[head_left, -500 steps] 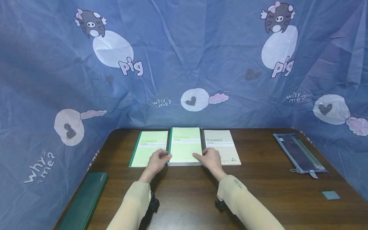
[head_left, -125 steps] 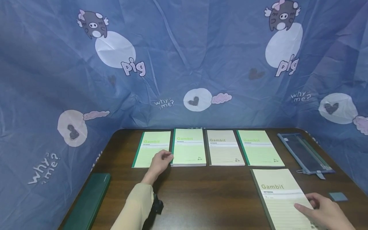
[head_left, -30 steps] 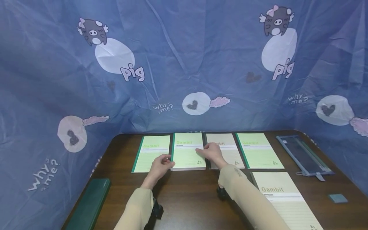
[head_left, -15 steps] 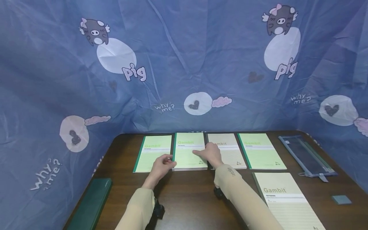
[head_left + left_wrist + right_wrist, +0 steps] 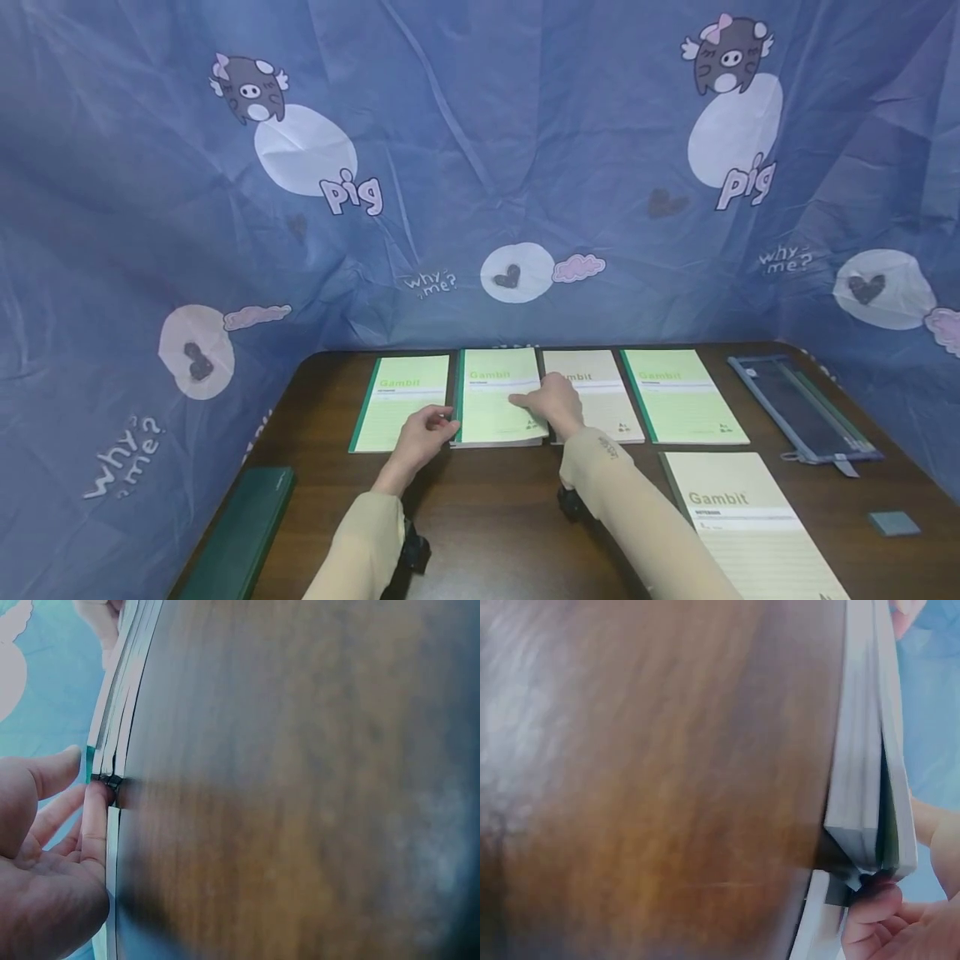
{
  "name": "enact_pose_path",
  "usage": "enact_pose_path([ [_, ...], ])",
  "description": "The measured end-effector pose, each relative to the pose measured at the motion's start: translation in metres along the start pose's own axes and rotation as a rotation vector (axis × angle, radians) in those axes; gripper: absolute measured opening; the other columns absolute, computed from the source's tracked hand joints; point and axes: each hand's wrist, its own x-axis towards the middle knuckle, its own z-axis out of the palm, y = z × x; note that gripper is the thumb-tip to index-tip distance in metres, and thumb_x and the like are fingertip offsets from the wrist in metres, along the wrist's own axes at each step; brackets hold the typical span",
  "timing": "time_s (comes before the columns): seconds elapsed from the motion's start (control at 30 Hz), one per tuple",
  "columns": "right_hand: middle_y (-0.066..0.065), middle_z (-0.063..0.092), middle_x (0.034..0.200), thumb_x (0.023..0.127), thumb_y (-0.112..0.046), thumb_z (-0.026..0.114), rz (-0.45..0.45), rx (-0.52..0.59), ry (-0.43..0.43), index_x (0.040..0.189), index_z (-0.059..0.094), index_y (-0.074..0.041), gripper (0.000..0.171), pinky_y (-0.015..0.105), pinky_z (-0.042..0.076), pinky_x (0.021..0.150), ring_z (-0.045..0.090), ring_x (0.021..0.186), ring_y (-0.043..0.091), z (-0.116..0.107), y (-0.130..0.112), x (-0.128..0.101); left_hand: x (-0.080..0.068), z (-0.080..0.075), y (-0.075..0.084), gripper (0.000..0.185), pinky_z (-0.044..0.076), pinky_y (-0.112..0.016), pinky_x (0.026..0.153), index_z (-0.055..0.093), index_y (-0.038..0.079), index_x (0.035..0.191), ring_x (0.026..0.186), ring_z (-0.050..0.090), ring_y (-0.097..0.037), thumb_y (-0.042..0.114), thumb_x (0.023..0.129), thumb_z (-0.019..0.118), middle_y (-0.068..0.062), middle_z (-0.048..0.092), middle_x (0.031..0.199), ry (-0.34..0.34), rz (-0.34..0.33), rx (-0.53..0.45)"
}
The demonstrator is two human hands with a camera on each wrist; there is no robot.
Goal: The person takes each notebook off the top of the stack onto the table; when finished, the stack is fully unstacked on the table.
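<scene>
A short stack of notebooks (image 5: 851,765) lies in the middle of the back row. Its top notebook (image 5: 487,417) has a pale green cover, a dark green spine and the word Gambit. My right hand (image 5: 557,402) pinches that notebook's right edge, thumb on the cover and fingers beneath. In the right wrist view, a gap separates the top notebook (image 5: 898,780) from those below. At the spine side, my left hand (image 5: 420,437) rests with fingertips against the stack. Its thumb stands apart from the cover in the left wrist view.
A green notebook (image 5: 382,425) lies left of the stack, a cream notebook (image 5: 607,408) and another green notebook (image 5: 678,400) right. Another cream notebook (image 5: 750,533) lies front right. Around them are a mesh zip pouch (image 5: 802,408), small blue-grey block (image 5: 894,523) and dark green case (image 5: 240,533).
Since the oldest frame, a green notebook has joined the row's right end and a cream one the front right. My right hand has returned to the stack and lifted the top notebook's right edge slightly.
</scene>
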Motion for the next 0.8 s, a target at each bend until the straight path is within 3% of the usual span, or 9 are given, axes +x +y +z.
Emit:
enact_pose_path([
  [0.13,0.014,0.063,0.093,0.075,-0.04,0.085,0.017,0.039,-0.025,0.112,0.062,0.007,0.064,0.042,0.051,0.077,0.059,0.083,0.028,-0.007,0.002,-0.001,0.0,0.001,0.0,0.038,0.052,-0.035,0.074,0.062,-0.002,0.127,0.092,0.058,-0.023,0.017,0.095,0.068,-0.011,0.063,0.102,-0.003,0.006,-0.005],
  [0.4,0.017,0.064,0.102,0.078,-0.029,0.084,0.089,0.241,-0.104,0.119,0.06,0.008,0.06,0.045,0.049,0.093,0.061,0.095,0.032,-0.012,0.014,0.01,0.001,0.001,-0.001,0.038,0.052,-0.036,0.077,0.063,-0.001,0.127,0.093,0.059,-0.024,0.018,0.093,0.068,-0.011,0.063,0.103,0.011,0.005,0.002],
  [0.57,0.017,0.064,0.101,0.081,-0.021,0.082,0.136,0.318,-0.128,0.12,0.059,0.007,0.053,0.038,0.053,0.081,0.064,0.088,0.029,-0.016,0.022,0.013,0.001,0.002,-0.001,0.039,0.051,-0.036,0.077,0.063,0.001,0.127,0.093,0.058,-0.023,0.019,0.093,0.069,-0.01,0.063,0.103,0.009,-0.001,0.003],
  [0.8,0.017,0.064,0.101,0.085,-0.016,0.078,0.119,0.399,-0.164,0.123,0.056,0.005,0.049,0.032,0.057,0.069,0.069,0.078,0.023,-0.025,0.027,0.009,0.001,0.002,-0.001,0.038,0.05,-0.037,0.078,0.064,0.001,0.127,0.093,0.058,-0.024,0.019,0.093,0.069,-0.01,0.063,0.102,0.015,0.002,0.008],
])
